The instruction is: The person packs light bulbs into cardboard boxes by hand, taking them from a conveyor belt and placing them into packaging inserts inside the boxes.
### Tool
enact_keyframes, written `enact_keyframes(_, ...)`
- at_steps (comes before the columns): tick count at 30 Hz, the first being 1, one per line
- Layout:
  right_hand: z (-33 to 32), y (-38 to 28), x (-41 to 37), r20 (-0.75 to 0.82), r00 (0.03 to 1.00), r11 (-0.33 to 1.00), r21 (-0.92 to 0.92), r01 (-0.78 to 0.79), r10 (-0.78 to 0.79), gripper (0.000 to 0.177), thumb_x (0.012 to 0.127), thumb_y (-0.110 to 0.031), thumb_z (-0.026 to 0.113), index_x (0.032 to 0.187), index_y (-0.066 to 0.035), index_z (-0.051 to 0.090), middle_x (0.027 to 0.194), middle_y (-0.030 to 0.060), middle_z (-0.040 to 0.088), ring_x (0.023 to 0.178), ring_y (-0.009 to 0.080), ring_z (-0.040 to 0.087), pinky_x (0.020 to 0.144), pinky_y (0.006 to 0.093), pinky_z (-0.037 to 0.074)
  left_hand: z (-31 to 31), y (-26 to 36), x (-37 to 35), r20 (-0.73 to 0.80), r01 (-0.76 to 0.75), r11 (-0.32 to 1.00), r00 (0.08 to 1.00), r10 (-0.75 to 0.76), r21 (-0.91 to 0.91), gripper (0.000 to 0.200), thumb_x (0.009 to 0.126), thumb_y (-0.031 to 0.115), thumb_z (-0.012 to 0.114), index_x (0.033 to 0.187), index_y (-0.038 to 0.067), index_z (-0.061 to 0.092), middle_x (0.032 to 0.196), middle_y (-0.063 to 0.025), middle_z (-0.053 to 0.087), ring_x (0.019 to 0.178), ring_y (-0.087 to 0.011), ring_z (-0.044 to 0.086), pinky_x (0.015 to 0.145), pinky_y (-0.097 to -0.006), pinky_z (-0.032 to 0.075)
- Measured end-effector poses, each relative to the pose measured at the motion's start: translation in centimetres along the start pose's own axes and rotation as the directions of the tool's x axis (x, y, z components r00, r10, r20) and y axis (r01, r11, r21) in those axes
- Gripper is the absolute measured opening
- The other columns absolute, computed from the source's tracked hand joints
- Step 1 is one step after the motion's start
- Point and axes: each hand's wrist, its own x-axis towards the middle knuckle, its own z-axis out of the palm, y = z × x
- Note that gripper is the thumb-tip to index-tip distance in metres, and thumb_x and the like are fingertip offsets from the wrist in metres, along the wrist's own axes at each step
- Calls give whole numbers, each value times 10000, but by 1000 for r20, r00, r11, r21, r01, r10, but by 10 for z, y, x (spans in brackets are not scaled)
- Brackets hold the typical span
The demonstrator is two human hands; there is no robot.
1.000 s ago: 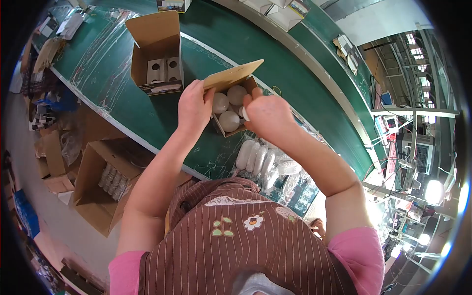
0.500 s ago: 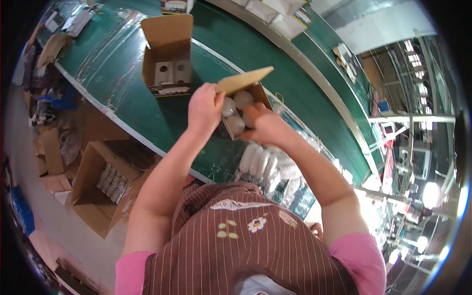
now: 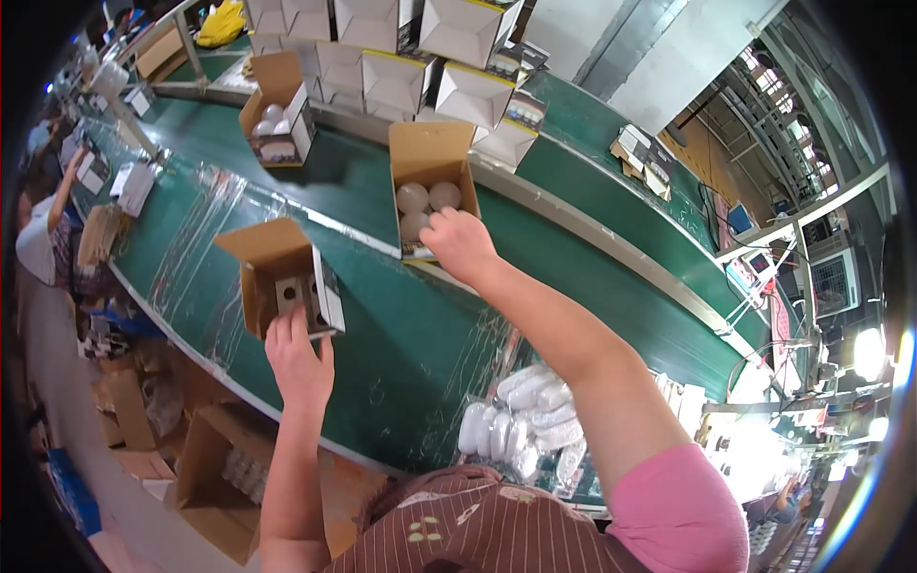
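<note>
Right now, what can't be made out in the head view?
- Bulb box: the right hand covers its near corner, so a fourth bulb can't be confirmed. The grip is hidden too.
- Divider box: the left hand touches its near end, but the grip is unclear.
- Bagged bulbs: plastic glare and the right arm hide the count.
- White cartons: the print is too small, and the top row is cut by the frame edge.

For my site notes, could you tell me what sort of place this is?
Probably a factory packing line: a green belt, open boxes of bulbs on it, stacked white cartons behind.
</note>
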Motion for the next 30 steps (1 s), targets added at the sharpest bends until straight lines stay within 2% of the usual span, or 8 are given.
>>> enact_keyframes(7, -53, 69, 78, -432, 873, 951, 292, -100, 224, 239, 800, 11, 588, 996, -100, 666, 956, 96, 658, 964, 329, 602, 840, 428, 487, 17, -7, 0, 48, -108, 989, 993, 104, 98, 185, 768, 7, 679, 950, 20, 647, 973, -147, 613, 1010, -365, 556, 976, -506, 407)
enact_keyframes(11, -82, 165, 93, -626, 694, 935, 223, -276, 354, 280, 828, -129, 655, 1104, -84, 658, 1068, 129, 674, 999, 317, 612, 913, 441, 487, 21, -8, 1, 89, -71, 994, 994, 63, 88, 130, 789, 1, 657, 917, 21, 646, 982, -149, 604, 1025, -374, 541, 1031, -520, 387)
enact_keyframes(15, -126, 258, 173, -461, 641, 785, 444, -432, 614, 389, 822, -234, 701, 1160, -50, 644, 1042, 125, 677, 1048, 286, 605, 905, 406, 473, 19, -3, 3, 132, -39, 995, 991, 27, 95, 129, 789, 5, 658, 916, 23, 641, 987, -149, 575, 1067, -384, 515, 1041, -529, 379)
enact_keyframes(17, -141, 308, 217, -266, 691, 738, 312, -598, 672, 780, 900, -457, 652, 1473, -3, 379, 1447, 244, 487, 1318, 353, 497, 1112, 419, 373, 17, -2, 5, 146, -38, 994, 989, 22, 107, 121, 793, 10, 655, 912, 24, 640, 979, -150, 566, 1059, -383, 512, 1043, -523, 376)
enact_keyframes(20, -104, 394, 261, -88, 889, 743, 588, -318, 450, 658, 895, -402, 668, 1367, 30, 513, 1268, 203, 639, 1160, 268, 603, 991, 379, 453, 21, -7, 3, 156, -37, 992, 988, 19, 120, 105, 802, 19, 649, 906, 21, 638, 985, -155, 562, 1051, -383, 508, 1043, -520, 375)
enact_keyframes(24, -122, 372, 258, 11, 830, 776, 349, -526, 558, 784, 782, -404, 781, 1333, 92, 525, 1238, 179, 650, 1082, 250, 637, 916, 353, 495, 21, -7, 4, 152, -42, 990, 988, 22, 132, 87, 805, 30, 646, 889, 13, 628, 969, -156, 554, 1046, -382, 504, 1043, -520, 374)
enact_keyframes(25, -125, 363, 254, -63, 859, 770, 480, -420, 507, 874, 721, -418, 828, 1342, 109, 509, 1187, 188, 668, 1051, 248, 649, 905, 337, 501, 23, -7, 4, 132, -46, 990, 991, 28, 134, 84, 806, 33, 646, 883, 11, 623, 964, -153, 551, 1049, -382, 502, 1044, -522, 371)
enact_keyframes(30, -179, 313, 224, 52, 891, 671, 638, -377, 451, 679, 777, -145, 792, 1338, 112, 509, 1101, 167, 690, 1029, 203, 654, 854, 306, 512, 20, -7, 2, 193, -27, 993, 981, 5, 111, 146, 799, 47, 658, 935, 8, 621, 1009, -158, 556, 1080, -396, 494, 1045, -514, 362)
